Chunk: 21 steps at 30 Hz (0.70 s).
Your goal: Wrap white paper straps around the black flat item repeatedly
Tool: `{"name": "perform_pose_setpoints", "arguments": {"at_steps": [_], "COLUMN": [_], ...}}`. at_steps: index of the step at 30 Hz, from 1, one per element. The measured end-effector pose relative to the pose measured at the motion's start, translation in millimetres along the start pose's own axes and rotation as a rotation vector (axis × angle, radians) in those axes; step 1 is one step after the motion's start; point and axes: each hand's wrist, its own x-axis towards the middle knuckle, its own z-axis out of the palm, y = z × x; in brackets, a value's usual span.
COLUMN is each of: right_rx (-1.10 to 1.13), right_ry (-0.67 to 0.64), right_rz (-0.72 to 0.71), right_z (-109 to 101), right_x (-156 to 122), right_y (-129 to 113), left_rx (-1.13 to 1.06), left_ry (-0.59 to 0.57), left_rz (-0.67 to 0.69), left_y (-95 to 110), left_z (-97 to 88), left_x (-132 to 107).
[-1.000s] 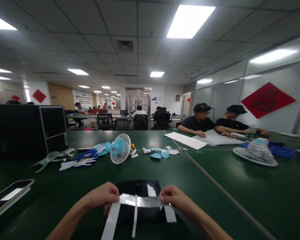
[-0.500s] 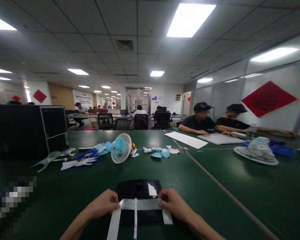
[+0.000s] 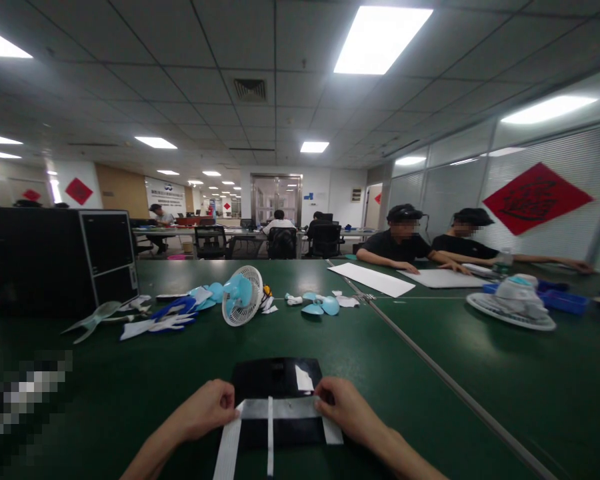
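A black flat sheet [image 3: 276, 380] lies on the green table [image 3: 410, 400] right in front of me. Across its near part runs a horizontal silver-grey strip [image 3: 290, 408], with other silver strips hanging down from it toward me. My left hand [image 3: 207, 408] pinches the left end of that strip, fingers closed. My right hand [image 3: 341, 408] pinches the right end, fingers closed too. A small white piece [image 3: 304, 380] lies on the black sheet just beyond the strip.
Farther back lie a small white-and-blue fan [image 3: 242, 295], blue fan parts [image 3: 321, 307] and gloves [image 3: 155, 321]. A black computer case [image 3: 60, 260] stands at left. Two people sit at the right with white sheets [image 3: 375, 280]. A fan grille [image 3: 511, 308] lies at right.
Both hands and the strip have moved a little away from me over the black sheet, and slightly closer together. The view has tilted slightly.
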Motion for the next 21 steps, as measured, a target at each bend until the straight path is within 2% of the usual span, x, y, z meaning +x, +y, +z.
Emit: {"name": "perform_pose_setpoints", "arguments": {"at_steps": [5, 9, 12, 16, 21], "right_rx": [-0.018, -0.048, -0.06, -0.061, -0.072], "right_ry": [0.007, 0.036, 0.038, 0.036, 0.03], "right_rz": [-0.013, -0.013, -0.008, -0.002, -0.017], "right_z": [1.9, 3.9, 3.3, 3.3, 2.8], "right_x": [0.3, 1.0, 0.7, 0.3, 1.6], "right_y": [4.4, 6.9, 4.8, 1.2, 1.0], "left_rx": [0.006, 0.025, 0.082, 0.112, 0.178], "left_ry": [0.011, 0.015, 0.035, -0.021, -0.005], "left_rz": [0.012, 0.02, 0.144, 0.353, 0.402], "left_y": [-7.9, -5.2, 5.5, 19.3, 20.8], "left_z": [1.2, 0.7, 2.7, 13.2, 24.9], "left_x": [2.2, -0.6, -5.2, -6.5, -1.7]}}
